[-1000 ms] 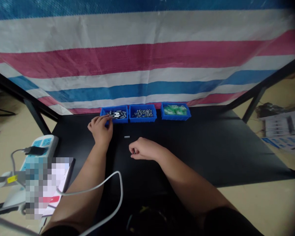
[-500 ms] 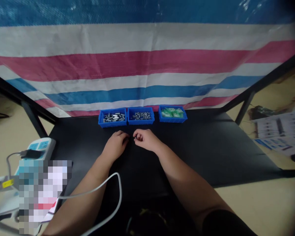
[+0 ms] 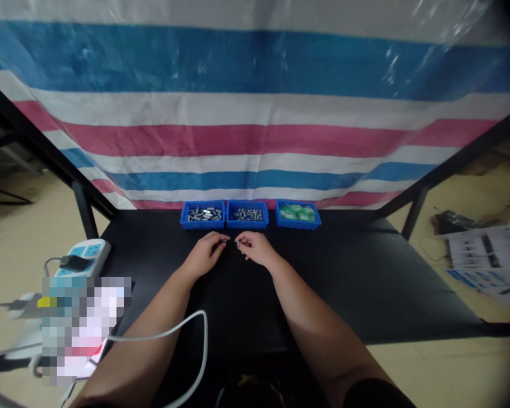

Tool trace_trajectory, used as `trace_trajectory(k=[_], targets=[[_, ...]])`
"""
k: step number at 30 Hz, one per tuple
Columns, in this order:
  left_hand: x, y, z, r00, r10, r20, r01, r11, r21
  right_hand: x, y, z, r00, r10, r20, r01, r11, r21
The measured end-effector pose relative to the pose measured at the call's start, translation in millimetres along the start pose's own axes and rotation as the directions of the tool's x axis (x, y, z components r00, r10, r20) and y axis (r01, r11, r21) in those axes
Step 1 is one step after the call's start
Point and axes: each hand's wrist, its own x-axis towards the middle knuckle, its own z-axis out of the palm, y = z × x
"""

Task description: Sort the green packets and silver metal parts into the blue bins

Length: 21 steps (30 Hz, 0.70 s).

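Just in front of the blue bins, my left hand [image 3: 204, 253] has its thumb and forefinger pinched on a tiny dark piece, too small to name. Facing it across a narrow gap, my right hand [image 3: 257, 248] pinches a small shiny metal piece [image 3: 238, 242] at its fingertips. Closest to the hands are the left blue bin [image 3: 203, 225], holding silvery metal cylinders [image 3: 206, 214], and the middle blue bin [image 3: 247, 225], holding smaller metal parts [image 3: 250, 215]. A right blue bin [image 3: 298, 225] contains green and white packets [image 3: 297, 212].
The black tabletop [image 3: 344, 277] lies under both forearms. Behind the bins hangs a striped sheet [image 3: 255, 141]. A power strip [image 3: 104, 249] and a blurred-out object [image 3: 93, 323] lie at the left, and a white cable [image 3: 204, 340] loops over my left forearm.
The camera view has tilted up, so the bins and table sit lower. My fingertips have turned, and the metal piece in my right hand shows more clearly now.
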Motion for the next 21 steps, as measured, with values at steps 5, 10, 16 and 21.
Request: trace_trajectory(k=[5,10,16,21], targets=[[2,4,15.8,0.999,-0.04,-0.016,0.041,0.992,0.121,-1,-2,1,1.0,-0.025,-0.017,0.025,1.0,-0.017],[3,12,26.9,0.999,-0.052,0.002,0.05,0.957,0.287,-4,-9,8,0.993,-0.088,-0.081,0.072,0.981,-0.183],[0,40,-40.1,0.933,0.006,-0.36,0.101,0.955,0.279,-26,-57,-36,0.841,-0.483,-0.242,0.341,0.822,-0.456],[-1,59,-94.3,0.726,0.192,-0.661,0.057,0.94,0.336,-41,-101,-73,0.43,-0.72,-0.544,0.367,0.69,-0.623]])
